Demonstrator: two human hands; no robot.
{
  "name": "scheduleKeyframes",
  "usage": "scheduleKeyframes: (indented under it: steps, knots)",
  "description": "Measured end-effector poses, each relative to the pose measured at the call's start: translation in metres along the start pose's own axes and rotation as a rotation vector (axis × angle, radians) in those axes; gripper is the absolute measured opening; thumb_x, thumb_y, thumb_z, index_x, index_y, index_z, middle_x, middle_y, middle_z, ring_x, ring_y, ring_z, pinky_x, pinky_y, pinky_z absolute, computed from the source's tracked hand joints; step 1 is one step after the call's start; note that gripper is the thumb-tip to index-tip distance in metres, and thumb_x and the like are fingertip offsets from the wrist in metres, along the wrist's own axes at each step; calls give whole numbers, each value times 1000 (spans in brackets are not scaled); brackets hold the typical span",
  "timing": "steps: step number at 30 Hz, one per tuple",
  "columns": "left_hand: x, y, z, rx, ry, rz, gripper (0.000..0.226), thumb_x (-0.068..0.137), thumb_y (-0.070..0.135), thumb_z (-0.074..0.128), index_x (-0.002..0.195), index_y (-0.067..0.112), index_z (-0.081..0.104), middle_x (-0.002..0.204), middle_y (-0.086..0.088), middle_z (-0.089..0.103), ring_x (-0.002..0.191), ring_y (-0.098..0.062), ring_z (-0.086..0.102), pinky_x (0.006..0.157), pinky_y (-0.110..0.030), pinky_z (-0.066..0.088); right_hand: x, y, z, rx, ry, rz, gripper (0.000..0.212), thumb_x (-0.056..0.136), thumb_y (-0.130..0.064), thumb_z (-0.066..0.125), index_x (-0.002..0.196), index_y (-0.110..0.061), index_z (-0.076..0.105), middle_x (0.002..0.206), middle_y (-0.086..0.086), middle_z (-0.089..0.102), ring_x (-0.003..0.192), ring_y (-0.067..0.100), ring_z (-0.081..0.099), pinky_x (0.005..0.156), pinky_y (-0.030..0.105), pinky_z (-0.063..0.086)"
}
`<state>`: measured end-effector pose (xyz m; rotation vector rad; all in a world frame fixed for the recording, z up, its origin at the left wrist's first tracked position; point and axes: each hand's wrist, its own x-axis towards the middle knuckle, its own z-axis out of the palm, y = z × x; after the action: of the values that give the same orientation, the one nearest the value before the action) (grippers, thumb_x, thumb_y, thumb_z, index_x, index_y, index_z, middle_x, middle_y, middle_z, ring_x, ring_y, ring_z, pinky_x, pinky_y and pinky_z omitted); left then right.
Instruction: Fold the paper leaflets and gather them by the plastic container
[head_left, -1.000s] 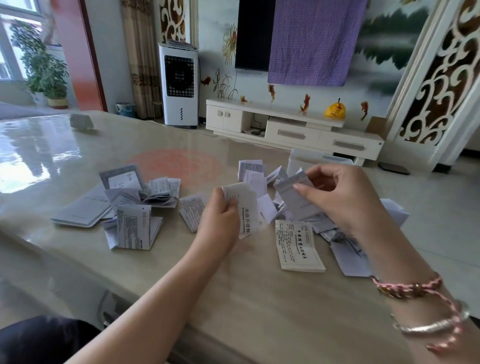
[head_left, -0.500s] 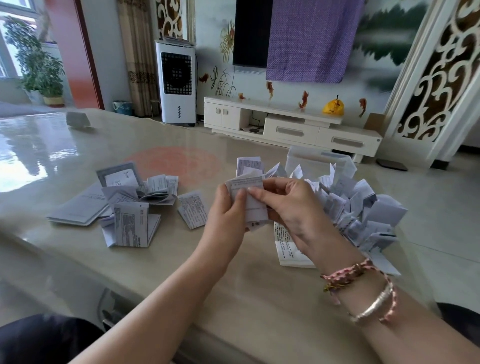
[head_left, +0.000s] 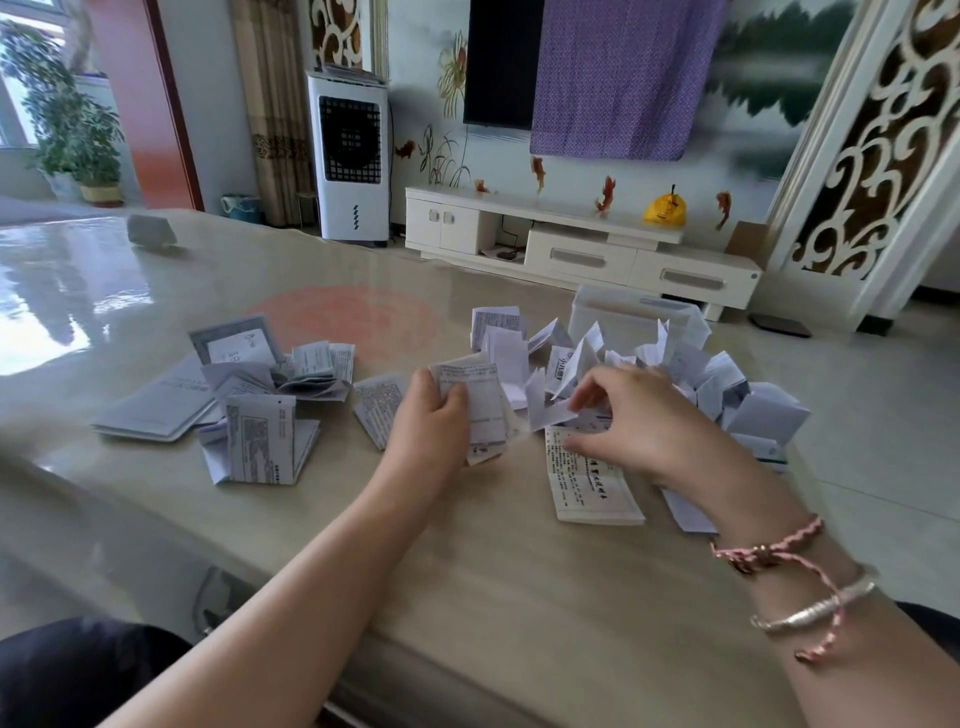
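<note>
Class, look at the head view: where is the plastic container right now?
The plastic container stands on the table's far right, directly behind the heap of folded leaflets, beyond the right hand.

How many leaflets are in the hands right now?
2. The left hand grips a printed leaflet upright; the right hand pinches a white leaflet before the plastic container. Others may hide behind the printed one.

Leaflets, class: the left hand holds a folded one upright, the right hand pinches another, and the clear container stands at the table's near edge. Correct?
No. The container stands at the far side of the pile, as the head view shows. The left hand does hold a leaflet upright, and the right hand does pinch another.
</note>
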<state>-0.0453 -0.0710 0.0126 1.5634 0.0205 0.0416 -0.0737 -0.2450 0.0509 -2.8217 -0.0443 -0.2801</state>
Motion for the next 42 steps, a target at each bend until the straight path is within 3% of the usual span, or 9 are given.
scheduleKeyframes:
  steps: [5,9,16,18,21,26,30,35,42]
  knots:
    - [2,1,-1,-63,2,-47,14,99,21,43,107,14,52,108,-15,62,96,-33,65,79,-55,56,-5,-4,-9,-27,-3,0,25,76,-31,76,81,-26,52,90,-12,55,92,13,54,76,29,44]
    - [4,-1,-4,-59,3,-77,17,99,21,44,110,11,51,111,-16,62,98,-32,65,79,-55,56,-8,-4,-8,-171,-131,27,32,75,-44,75,95,-32,52,106,-12,59,108,14,52,95,33,42]
    - [3,-2,-6,-29,3,-81,20,97,22,47,113,11,51,109,-12,63,96,-31,66,80,-54,56,0,-4,-3,-105,-160,20,22,80,-36,72,97,-32,59,81,-21,44,104,12,43,96,34,39]
    - [5,-4,-6,-2,8,-52,32,85,34,50,109,13,52,108,-13,64,96,-32,66,82,-54,55,0,-2,-6,37,-152,-15,4,83,-27,71,82,-28,66,78,-16,58,91,9,54,83,28,43]
    - [10,-9,-7,18,21,-14,48,70,44,46,107,13,51,106,-13,65,98,-33,65,85,-55,53,-2,0,-19,483,-104,-5,11,87,-17,68,78,-23,69,78,-6,72,78,8,67,70,19,50]
    - [-3,-1,-3,-19,-26,25,26,91,30,50,108,10,49,110,-16,64,100,-34,65,80,-57,54,1,-12,-14,1058,47,97,7,82,-10,72,85,-14,67,87,6,74,84,16,70,79,29,55]
    - [-16,4,4,-144,-129,63,21,96,11,49,117,8,49,110,-12,66,99,-27,67,74,-43,60,10,-29,8,815,193,58,17,76,-10,79,71,-17,64,73,-3,70,67,7,65,63,17,53]
    - [-21,12,10,-233,-104,18,21,101,21,41,116,7,46,114,-15,61,95,-22,66,72,-43,60,15,-38,24,678,307,1,21,72,-20,82,63,-20,63,58,-11,60,47,-5,51,51,12,40]
    - [-14,6,6,-234,-93,52,17,98,12,49,115,8,48,116,-14,62,103,-28,65,80,-50,57,18,-33,19,760,250,47,16,77,-13,76,80,-22,63,73,-4,63,66,10,59,65,28,51]
